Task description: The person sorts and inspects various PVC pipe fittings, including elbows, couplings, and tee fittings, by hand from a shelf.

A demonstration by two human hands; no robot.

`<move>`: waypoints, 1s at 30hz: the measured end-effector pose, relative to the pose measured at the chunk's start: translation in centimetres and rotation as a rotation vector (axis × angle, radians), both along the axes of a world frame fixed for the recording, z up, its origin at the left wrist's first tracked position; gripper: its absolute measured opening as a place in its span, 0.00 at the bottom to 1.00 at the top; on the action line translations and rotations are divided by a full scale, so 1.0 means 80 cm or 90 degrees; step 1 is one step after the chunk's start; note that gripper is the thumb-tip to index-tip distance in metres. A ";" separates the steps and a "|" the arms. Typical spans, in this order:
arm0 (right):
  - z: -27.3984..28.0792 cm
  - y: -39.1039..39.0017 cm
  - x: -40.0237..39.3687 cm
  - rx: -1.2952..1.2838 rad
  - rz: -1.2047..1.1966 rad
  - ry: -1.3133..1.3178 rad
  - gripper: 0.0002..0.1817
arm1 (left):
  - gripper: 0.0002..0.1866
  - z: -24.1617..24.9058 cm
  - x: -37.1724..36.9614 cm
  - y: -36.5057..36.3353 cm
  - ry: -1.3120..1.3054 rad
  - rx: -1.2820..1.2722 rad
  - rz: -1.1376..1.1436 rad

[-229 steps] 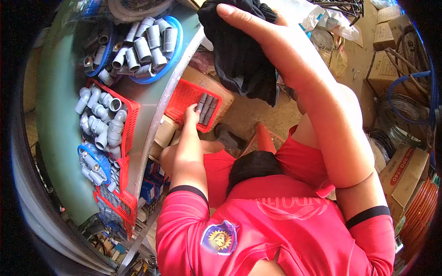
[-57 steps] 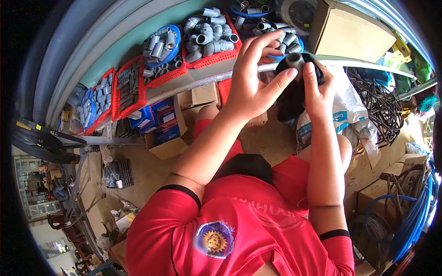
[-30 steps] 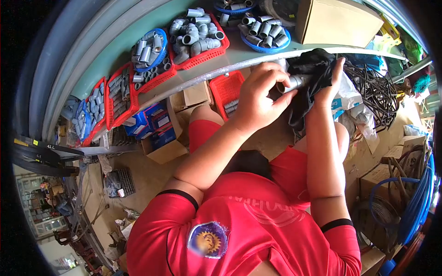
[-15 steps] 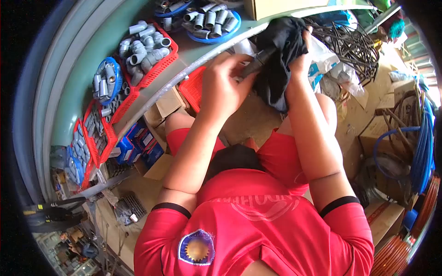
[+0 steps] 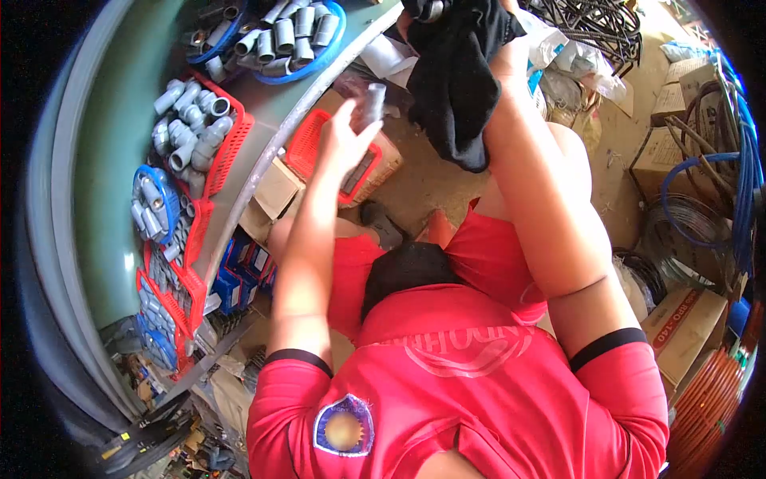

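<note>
In my left hand is a short grey plastic pipe fitting, slightly blurred, gripped upright between thumb and fingers. It is apart from the cloth, over a red basket below the shelf edge. My right hand, at the top of the view, is wrapped in and around a bunched black cloth that hangs down. A grey rounded piece shows in the cloth's upper folds, partly cut off by the frame edge. Most of the right fingers are hidden by the cloth.
On the green shelf at left, red baskets and blue trays hold many grey pipe fittings. Blue boxes lie beneath it. At right are black bent rods, cartons, a blue hose coil and plastic bags.
My left hand has drawn away from the black cloth, leftward, carrying the grey pipe fitting. My right hand stays on the cloth. The camera view has shifted, bringing the red basket more into sight.
</note>
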State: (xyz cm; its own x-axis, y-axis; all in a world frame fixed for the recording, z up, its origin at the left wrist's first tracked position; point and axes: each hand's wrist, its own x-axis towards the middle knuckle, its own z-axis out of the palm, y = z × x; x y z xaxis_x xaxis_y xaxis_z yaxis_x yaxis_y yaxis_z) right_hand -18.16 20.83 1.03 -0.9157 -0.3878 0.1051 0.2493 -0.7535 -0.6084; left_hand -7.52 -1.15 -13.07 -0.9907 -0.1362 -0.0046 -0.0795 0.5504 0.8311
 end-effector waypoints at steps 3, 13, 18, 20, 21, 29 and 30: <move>0.027 0.007 0.004 0.492 -0.220 0.290 0.21 | 0.17 -0.126 0.020 -0.120 -0.178 -0.149 -0.011; 0.058 0.011 0.026 1.299 -0.512 0.775 0.15 | 0.22 -0.299 0.044 -0.211 -0.417 -0.297 0.286; 0.071 0.035 0.033 1.296 -0.420 0.841 0.13 | 0.25 -0.326 0.029 -0.227 -0.494 -0.287 0.192; 0.075 0.037 0.034 1.313 -0.364 0.881 0.13 | 0.30 -0.350 0.029 -0.235 -0.460 -0.270 0.145; 0.077 0.036 0.034 1.318 -0.338 0.899 0.13 | 0.31 -0.351 0.028 -0.232 -0.428 -0.284 0.130; 0.045 0.043 0.022 0.933 -0.333 0.499 0.17 | 0.27 -0.328 0.006 -0.198 -0.472 -0.411 0.051; 0.035 0.045 0.017 0.778 -0.318 0.382 0.18 | 0.25 -0.330 0.007 -0.200 -0.469 -0.401 0.046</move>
